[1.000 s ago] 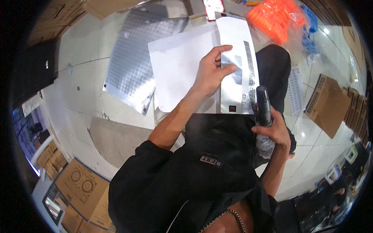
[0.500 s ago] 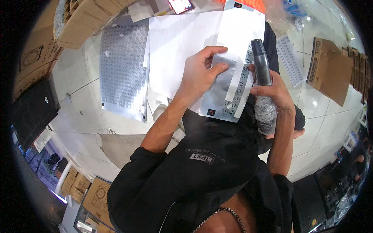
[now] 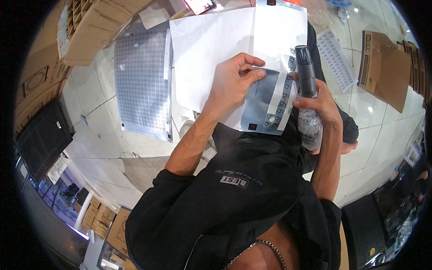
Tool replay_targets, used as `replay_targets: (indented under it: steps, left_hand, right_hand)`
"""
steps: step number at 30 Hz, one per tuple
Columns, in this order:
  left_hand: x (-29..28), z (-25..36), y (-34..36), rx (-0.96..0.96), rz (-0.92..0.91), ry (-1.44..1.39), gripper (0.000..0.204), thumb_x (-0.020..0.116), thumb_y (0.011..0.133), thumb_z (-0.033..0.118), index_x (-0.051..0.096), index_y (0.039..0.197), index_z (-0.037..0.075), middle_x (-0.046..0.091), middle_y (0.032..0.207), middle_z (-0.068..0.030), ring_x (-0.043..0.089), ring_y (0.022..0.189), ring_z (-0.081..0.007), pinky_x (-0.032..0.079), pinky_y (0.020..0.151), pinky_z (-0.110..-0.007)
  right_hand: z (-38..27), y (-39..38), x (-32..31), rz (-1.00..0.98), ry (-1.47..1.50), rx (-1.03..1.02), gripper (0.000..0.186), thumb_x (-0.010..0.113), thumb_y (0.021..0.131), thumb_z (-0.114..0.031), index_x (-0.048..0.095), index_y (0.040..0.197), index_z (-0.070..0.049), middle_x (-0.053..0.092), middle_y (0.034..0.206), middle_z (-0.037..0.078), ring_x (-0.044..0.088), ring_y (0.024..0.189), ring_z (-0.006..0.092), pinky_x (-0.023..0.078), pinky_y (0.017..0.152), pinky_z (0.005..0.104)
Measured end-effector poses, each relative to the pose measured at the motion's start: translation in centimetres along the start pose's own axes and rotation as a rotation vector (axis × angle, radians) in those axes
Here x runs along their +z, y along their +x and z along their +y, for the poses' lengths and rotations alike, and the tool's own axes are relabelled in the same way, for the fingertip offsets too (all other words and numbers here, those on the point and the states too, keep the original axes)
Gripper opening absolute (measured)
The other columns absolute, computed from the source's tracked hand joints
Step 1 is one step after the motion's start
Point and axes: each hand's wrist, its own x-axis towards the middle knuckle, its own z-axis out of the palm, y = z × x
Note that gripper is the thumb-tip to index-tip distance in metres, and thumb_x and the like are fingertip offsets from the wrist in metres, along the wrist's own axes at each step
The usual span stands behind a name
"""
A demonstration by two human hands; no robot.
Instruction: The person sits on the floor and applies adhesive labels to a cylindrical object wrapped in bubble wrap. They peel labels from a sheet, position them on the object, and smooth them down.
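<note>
My left hand [image 3: 229,83] has its thumb and forefinger closed at the top of the silver film part [image 3: 258,105] of a long sticker strip. A column of small printed stickers [image 3: 284,101] runs down its right side, beside a narrow white band. My right hand [image 3: 319,102] grips a dark cylindrical device [image 3: 306,74], its lower part in bubble wrap [image 3: 309,130], upright beside the strip. Under and left of the strip lies a large white sheet [image 3: 202,54]. My right hand's forefinger reaches behind the device to the strip's edge.
A silver sticker sheet [image 3: 141,81] lies left, another sheet [image 3: 335,58] right on the tiled floor [image 3: 94,135]. Flattened cardboard [image 3: 382,72] is at right, boxes [image 3: 42,76] at left. A lit phone [image 3: 199,5] lies at the top, a black case [image 3: 42,139] at far left.
The view has shifted. My right hand and the wrapped device have risen alongside the strip since a second ago. My left thumb and fingers have drawn closer together on the film.
</note>
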Motion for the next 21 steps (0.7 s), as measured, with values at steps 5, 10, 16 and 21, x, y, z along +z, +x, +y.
replay_targets:
  steps: [5,10,16,21]
  left_hand:
    - [0.4,-0.2,-0.1,0.058,0.044,0.136,0.022,0.071,0.085,0.002,0.065,0.105,-0.002,0.071,0.086,-0.0091,0.066,0.08,-0.0122,0.053,0.075,-0.024]
    - [0.9,-0.7,0.2,0.113,0.081,-0.018,0.023,0.072,0.083,0.003,0.066,0.105,-0.002,0.071,0.09,-0.0105,0.067,0.082,-0.0122,0.053,0.075,-0.024]
    - [1.3,0.0,0.1,0.088,0.069,0.182,0.023,0.073,0.083,0.005,0.068,0.106,0.0,0.073,0.088,-0.0111,0.067,0.081,-0.0114,0.053,0.073,-0.024]
    - [1.6,-0.2,-0.1,0.199,0.077,0.308,0.02,0.075,0.083,0.008,0.071,0.101,0.001,0.073,0.084,-0.0096,0.066,0.078,-0.0094,0.051,0.071,-0.023]
  right_hand:
    - [0.4,0.0,-0.4,0.001,-0.008,-0.001,0.058,0.08,0.059,-0.007,0.064,0.114,-0.002,0.062,0.085,0.002,0.058,0.074,0.0118,0.048,0.074,0.0257]
    - [0.8,-0.2,-0.6,0.034,0.076,0.022,0.059,0.081,0.057,-0.009,0.064,0.113,-0.002,0.062,0.084,0.002,0.059,0.073,0.0113,0.048,0.072,0.0248]
    - [2.1,-0.2,-1.2,0.03,0.14,0.012,0.058,0.081,0.058,-0.009,0.064,0.113,-0.003,0.062,0.085,0.001,0.059,0.074,0.011,0.047,0.072,0.0245]
    - [2.1,-0.3,-1.5,0.019,0.134,0.017,0.06,0.081,0.059,-0.01,0.064,0.116,-0.003,0.062,0.087,0.001,0.059,0.075,0.011,0.047,0.074,0.0244]
